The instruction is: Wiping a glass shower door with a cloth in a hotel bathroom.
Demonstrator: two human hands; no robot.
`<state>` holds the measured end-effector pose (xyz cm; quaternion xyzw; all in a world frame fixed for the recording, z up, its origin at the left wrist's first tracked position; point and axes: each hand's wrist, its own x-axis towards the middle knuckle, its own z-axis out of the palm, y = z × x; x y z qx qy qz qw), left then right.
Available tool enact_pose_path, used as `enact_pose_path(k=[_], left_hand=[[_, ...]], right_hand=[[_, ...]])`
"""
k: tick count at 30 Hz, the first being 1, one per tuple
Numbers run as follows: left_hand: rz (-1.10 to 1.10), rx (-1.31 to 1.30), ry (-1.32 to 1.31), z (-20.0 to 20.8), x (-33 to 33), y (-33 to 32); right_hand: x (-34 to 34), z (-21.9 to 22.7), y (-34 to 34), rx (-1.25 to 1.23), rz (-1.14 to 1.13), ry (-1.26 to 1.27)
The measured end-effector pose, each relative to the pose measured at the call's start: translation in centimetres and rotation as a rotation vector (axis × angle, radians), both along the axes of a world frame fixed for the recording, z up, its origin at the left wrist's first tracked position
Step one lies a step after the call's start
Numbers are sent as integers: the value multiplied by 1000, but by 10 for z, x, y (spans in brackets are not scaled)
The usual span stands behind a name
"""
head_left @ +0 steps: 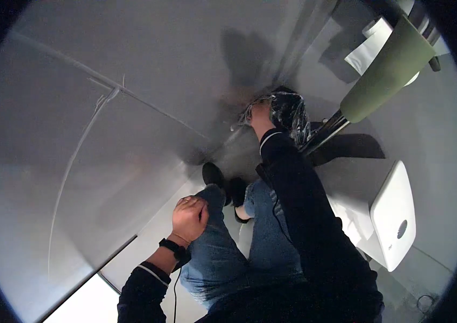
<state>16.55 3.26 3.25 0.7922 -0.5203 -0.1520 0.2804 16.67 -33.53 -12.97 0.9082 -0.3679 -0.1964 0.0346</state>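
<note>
My right hand [261, 116] reaches down and forward to a crinkled, shiny black plastic bag [291, 110]. Its fingers are closed at the bag's left edge, where thin plastic bunches around them; the fingertips are hidden. My left hand [190, 216] is curled into a loose fist above my left thigh, with nothing seen in it. A black band [173, 248] is around that wrist.
A green tapered sleeve [387, 72] on a metal pole [328, 132] slants up to the right of the bag. Behind it hangs a white paper roll [376, 40]. A white box-like unit [395, 215] stands right of my arm. Grey panels [126, 161] rise at left.
</note>
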Motion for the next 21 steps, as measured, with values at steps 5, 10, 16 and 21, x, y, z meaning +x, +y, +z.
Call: enact_pose_path(k=[5, 10, 16, 21], left_hand=[[-2, -27, -3, -2, 0, -3], [28, 7, -25, -3, 4, 13], [-35, -76, 9, -6, -6, -17], [-5, -25, 4, -5, -3, -6]], right_hand=[[-11, -39, 3, -125, -16, -478], [27, -14, 91, 227, -337, -889], [-18, -91, 66, 533, -760, -1736], [42, -39, 142, 501, -544, -1209]])
